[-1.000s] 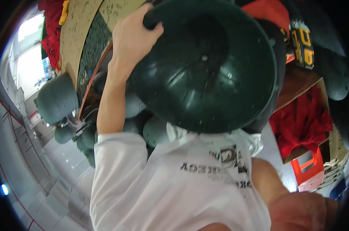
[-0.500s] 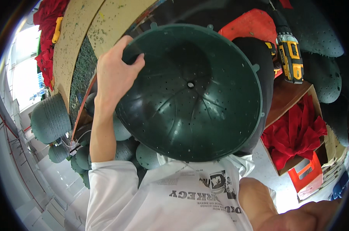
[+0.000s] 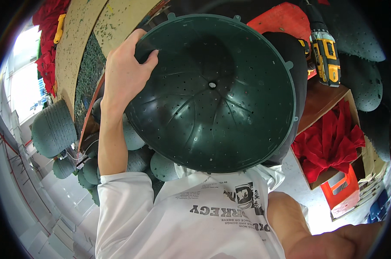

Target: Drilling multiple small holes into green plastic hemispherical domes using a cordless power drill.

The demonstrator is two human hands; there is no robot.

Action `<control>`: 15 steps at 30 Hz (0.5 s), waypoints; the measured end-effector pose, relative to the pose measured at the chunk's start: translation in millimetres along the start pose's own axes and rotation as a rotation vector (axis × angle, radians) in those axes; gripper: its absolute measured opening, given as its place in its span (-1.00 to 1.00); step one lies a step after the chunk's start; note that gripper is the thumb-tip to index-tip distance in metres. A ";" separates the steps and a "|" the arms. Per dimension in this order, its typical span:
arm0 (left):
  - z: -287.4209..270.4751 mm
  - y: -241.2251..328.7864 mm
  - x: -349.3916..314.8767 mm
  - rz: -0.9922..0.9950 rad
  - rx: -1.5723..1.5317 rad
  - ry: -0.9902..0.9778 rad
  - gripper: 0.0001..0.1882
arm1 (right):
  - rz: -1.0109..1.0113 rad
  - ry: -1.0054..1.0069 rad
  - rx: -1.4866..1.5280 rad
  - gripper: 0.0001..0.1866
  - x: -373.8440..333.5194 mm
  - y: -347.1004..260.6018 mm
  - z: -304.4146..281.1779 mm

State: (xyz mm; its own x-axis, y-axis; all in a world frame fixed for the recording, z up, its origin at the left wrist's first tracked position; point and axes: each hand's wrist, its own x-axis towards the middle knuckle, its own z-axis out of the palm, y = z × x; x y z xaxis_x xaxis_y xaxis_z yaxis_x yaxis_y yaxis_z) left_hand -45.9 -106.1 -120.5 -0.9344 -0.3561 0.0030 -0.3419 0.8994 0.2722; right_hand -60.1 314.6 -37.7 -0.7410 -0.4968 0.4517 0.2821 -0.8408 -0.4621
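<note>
A large dark green plastic half-sphere bowl (image 3: pixel 191 129) takes up the middle of the view, its hollow side facing me. Small holes dot its wall, a bigger one pierces the centre, and little tabs stick out from the rim. My left hand (image 3: pixel 126 71) grips its upper left rim, thumb on the inside and the fingers hidden behind. The bowl sits against my lap, its lower edge close to my white shirt. Off to the lower right my right arm (image 3: pixel 290 220) bends away from the bowl, and the right hand is out of sight beyond the picture's edge.
A yellow and black cordless drill (image 3: pixel 326 60) lies at the right, beside a red stool (image 3: pixel 284 21). Below it, a cardboard box (image 3: pixel 305 170) holds red cloth (image 3: pixel 329 142). Several green domes (image 3: pixel 53 129) are stacked at left and right. A tan board (image 3: pixel 76 47) stands upper left.
The bowl and my left hand sit slightly higher in the picture; much of the surroundings has shifted up too. My left hand keeps its hold on the rim.
</note>
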 end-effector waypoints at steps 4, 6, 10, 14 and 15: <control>-0.7 -5.3 -1.4 -0.011 0.063 0.022 -0.71 | 0.027 0.011 0.010 -0.65 2.3 2.8 0.3; -0.5 -3.7 -1.6 -0.005 0.061 0.023 -0.71 | 0.031 0.012 0.004 -0.65 3.4 3.1 -1.6; 3.6 -7.8 -3.2 0.058 0.018 0.045 -0.67 | 0.035 0.004 -0.002 -0.67 11.8 15.8 -0.5; 2.1 -8.6 -2.5 0.052 0.027 0.069 -0.67 | 0.057 0.012 0.002 -0.68 10.8 -5.1 -3.7; 0.6 -7.9 -3.3 0.026 0.053 0.054 -0.69 | 0.063 0.015 0.002 -0.68 3.3 2.7 -0.6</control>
State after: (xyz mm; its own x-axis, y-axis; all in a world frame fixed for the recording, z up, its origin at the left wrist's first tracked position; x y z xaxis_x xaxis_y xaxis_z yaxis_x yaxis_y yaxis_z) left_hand -40.2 -111.8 -123.3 -0.9367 -0.3446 0.0616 -0.3240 0.9202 0.2199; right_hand -62.2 310.8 -37.9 -0.7312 -0.5451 0.4101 0.3294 -0.8086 -0.4875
